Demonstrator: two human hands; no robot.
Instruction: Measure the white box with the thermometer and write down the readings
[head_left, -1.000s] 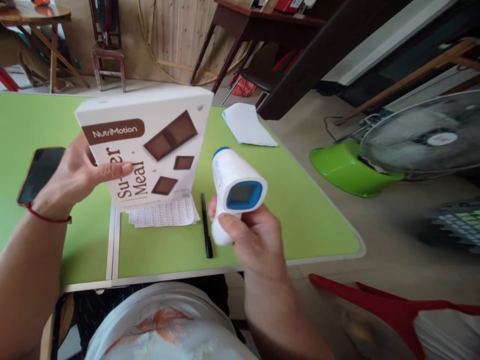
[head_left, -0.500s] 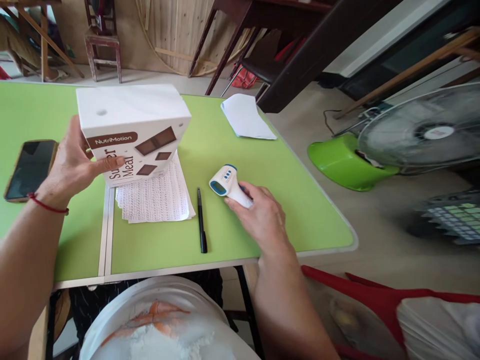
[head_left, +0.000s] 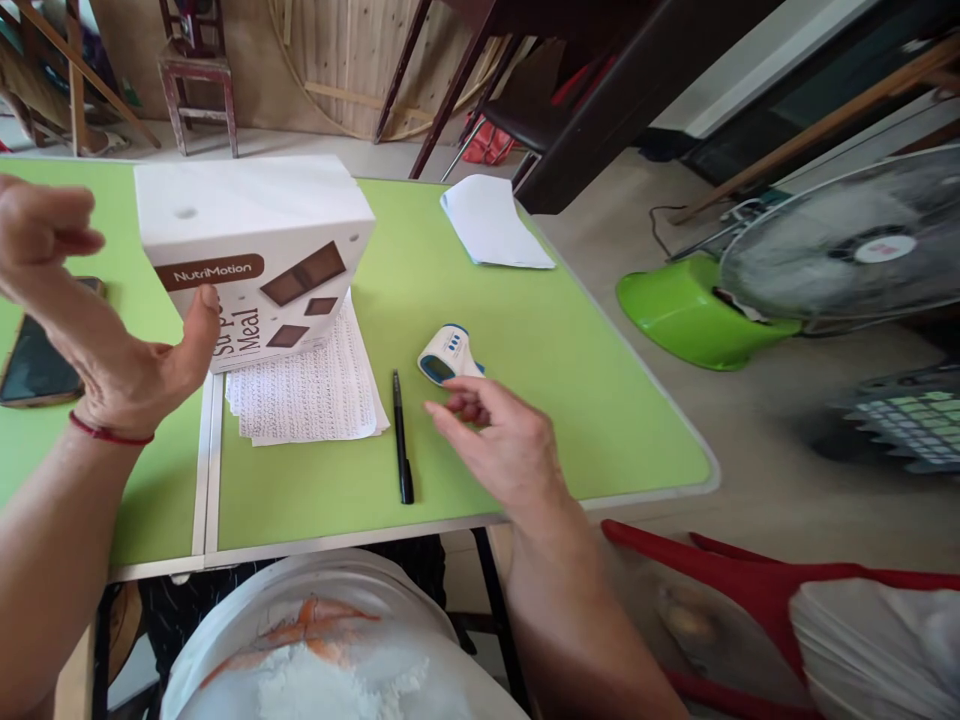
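Observation:
A white NutriMotion box [head_left: 262, 220] stands on the table, over the back of a stack of printed sheets [head_left: 307, 405]. At its left side my left hand [head_left: 112, 330] is open, fingers raised and spread; the thumb overlaps the box's front, and whether it touches I cannot tell. Right of the sheets lies a white and blue infrared thermometer [head_left: 454, 347], its small screen towards me. Just in front of it my right hand [head_left: 510, 440] is open, thumb and forefinger apart with nothing between them, hiding part of the handle. A black pen [head_left: 401, 440] lies between sheets and thermometer.
On the green table [head_left: 600, 400], a phone [head_left: 45, 350] lies behind my left hand and white papers [head_left: 495, 222] lie near the far right edge. Off the right side are a fan [head_left: 847, 245], a green stool [head_left: 682, 315] and a red chair [head_left: 750, 610].
My left hand has let go of the box, opening and moving up and left. My right hand has let go of the thermometer and drawn back slightly towards me. The view has shifted a little.

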